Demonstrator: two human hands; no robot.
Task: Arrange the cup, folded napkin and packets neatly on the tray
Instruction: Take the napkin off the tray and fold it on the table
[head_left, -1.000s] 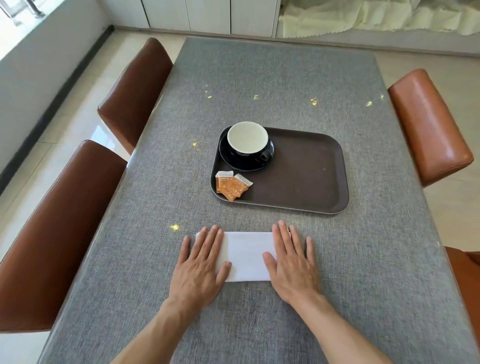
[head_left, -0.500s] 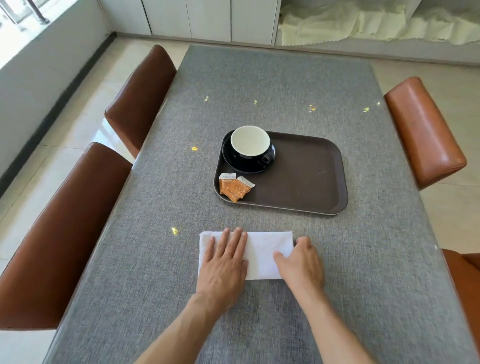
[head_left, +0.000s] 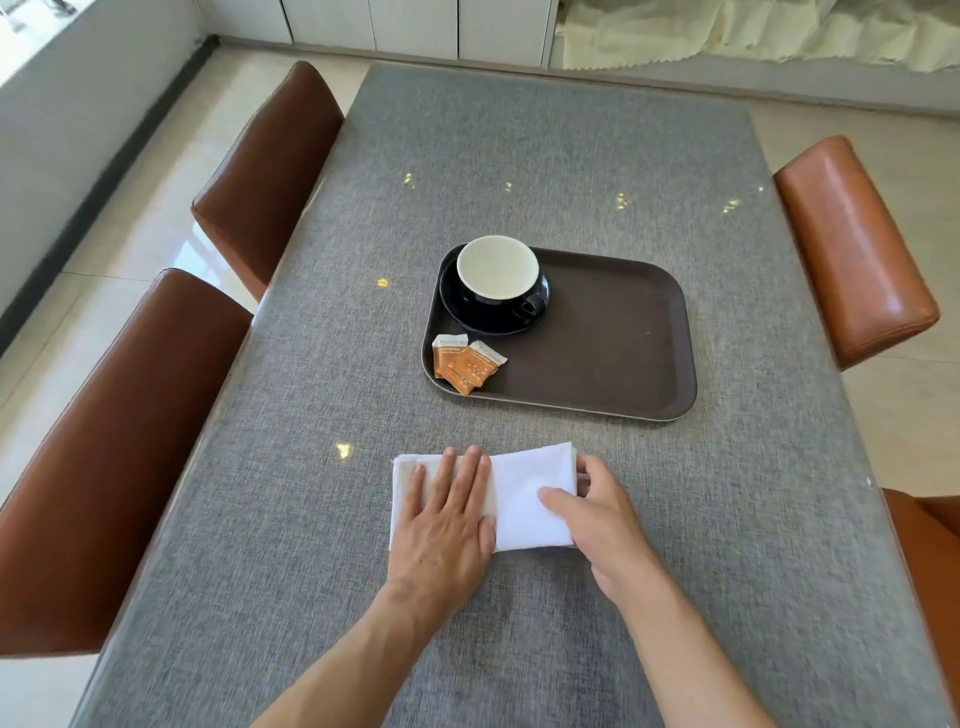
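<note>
Left hand (head_left: 447, 519) flat, right hand (head_left: 597, 514) pinching

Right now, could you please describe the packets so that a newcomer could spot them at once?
Find the brown tray on the grey table. In its near-left corner, before the black cup, lie two overlapping packets, the only orange things there.

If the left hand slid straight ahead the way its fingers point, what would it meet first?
Probably the tray. The left hand lies flat on the napkin, fingers pointing away and slightly right. Past the napkin's far edge comes bare table, then the tray's near rim, close to the packets.
</note>
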